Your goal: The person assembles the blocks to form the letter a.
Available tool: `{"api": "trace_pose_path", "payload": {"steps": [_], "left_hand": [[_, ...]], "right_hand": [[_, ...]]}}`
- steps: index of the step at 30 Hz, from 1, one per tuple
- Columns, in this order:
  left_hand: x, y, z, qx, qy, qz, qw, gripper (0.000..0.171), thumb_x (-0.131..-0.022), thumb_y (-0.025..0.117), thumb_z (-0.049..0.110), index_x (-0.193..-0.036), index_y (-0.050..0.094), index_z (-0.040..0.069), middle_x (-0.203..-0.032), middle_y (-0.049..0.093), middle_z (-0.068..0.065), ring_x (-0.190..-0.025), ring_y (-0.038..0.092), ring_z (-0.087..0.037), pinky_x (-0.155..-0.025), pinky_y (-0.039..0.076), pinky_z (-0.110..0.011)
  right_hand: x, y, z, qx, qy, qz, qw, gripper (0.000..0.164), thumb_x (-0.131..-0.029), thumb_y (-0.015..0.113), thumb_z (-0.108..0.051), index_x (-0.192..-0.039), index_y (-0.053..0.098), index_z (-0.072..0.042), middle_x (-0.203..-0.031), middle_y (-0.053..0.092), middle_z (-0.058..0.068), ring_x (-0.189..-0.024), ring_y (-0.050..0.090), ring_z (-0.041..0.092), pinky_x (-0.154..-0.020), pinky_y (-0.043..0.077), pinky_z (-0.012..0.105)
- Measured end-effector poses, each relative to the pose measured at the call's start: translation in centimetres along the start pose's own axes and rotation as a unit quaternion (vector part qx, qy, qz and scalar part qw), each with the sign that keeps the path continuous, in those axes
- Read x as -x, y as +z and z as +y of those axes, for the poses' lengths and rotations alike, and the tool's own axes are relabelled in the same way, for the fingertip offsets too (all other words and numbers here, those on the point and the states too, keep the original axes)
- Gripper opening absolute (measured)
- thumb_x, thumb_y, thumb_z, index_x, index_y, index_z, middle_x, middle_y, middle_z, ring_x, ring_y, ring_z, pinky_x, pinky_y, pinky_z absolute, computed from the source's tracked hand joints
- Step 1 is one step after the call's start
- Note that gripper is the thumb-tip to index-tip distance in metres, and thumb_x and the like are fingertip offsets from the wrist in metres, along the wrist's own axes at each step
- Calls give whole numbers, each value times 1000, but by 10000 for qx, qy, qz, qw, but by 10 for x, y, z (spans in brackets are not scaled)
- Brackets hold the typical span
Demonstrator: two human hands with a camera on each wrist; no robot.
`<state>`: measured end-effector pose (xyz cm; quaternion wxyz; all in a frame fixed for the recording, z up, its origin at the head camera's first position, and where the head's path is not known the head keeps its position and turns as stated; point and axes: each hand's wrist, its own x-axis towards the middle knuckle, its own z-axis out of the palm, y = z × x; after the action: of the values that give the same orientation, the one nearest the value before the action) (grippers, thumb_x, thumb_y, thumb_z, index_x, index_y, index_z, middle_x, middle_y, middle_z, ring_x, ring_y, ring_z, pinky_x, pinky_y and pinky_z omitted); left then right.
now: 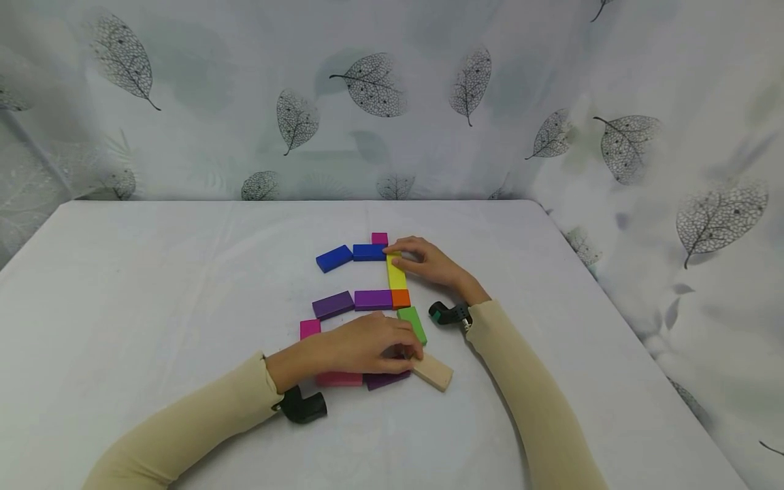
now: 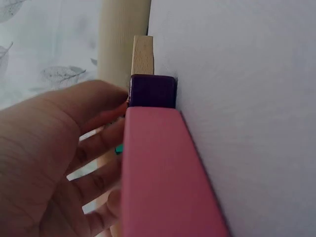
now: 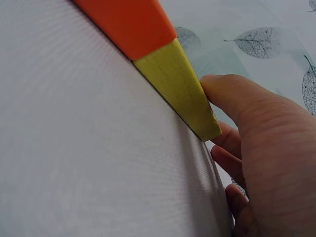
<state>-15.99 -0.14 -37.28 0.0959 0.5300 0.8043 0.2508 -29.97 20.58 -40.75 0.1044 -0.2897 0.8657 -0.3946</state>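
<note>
In the head view my left hand (image 1: 367,344) lies over the near end of a curving line of coloured blocks. Its bent fingers reach the inner end of a plain wooden block (image 1: 433,371). The left wrist view shows the thumb beside a dark purple block (image 2: 153,91), with a pink block (image 2: 158,173) in front; the fingertips are partly hidden. My right hand (image 1: 431,262) is at the far end of a yellow block (image 1: 397,275), its thumb and forefinger gripping there. An orange block (image 3: 131,24) adjoins the yellow one in the right wrist view.
Two blue blocks (image 1: 369,252) and a magenta block (image 1: 380,238) lie beyond the yellow one. Purple blocks (image 1: 373,299) run left from the orange one, and a green block (image 1: 412,324) lies nearer. Everything rests on a white-covered table (image 1: 184,286) before a leaf-patterned curtain (image 1: 214,102).
</note>
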Motion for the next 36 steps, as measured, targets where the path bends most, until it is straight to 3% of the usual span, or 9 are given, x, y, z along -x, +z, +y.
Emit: {"api": "trace_pose_path", "payload": {"steps": [6,21,26,30,36], "left_hand": [[2,0,-8,-719,-234,355,9965,25,-95,64,27,-119,68,19,-110,65,4,-101,59,-10,-90,48,-33],[4,-2,-16,-642,-324,289,9970,27,-95,63,27,-121,66,20,-111,63,3,-93,56,-9,-87,48,-30],[4,-6,-16,-95,-374,152,9991,22,-94,63,25,-114,68,17,-100,62,6,-88,56,-6,-79,48,-22],[5,-9,-14,518,-402,-219,9976,19,-91,69,30,-105,69,19,-87,59,11,-80,55,-3,-71,48,-18],[7,-12,-12,885,-363,-730,9927,26,-83,77,35,-102,67,21,-85,57,12,-78,54,-3,-70,47,-18]], "right_hand": [[1,0,-1,-1,0,-18,10000,34,-98,59,-23,-132,63,-16,-142,50,7,-138,35,25,-116,21,52],[2,1,0,1,154,0,9999,35,-98,59,-26,-132,63,-18,-143,49,6,-139,33,24,-116,20,52],[2,1,0,-24,96,5,10000,35,-98,59,-26,-132,63,-18,-143,49,6,-139,33,24,-116,21,52],[1,0,0,-56,-32,17,10000,35,-98,59,-23,-132,62,-15,-142,50,7,-138,35,25,-116,22,51],[0,0,1,-91,-72,-4,9999,34,-98,59,-21,-132,62,-14,-141,50,8,-138,36,24,-116,23,50]]}}
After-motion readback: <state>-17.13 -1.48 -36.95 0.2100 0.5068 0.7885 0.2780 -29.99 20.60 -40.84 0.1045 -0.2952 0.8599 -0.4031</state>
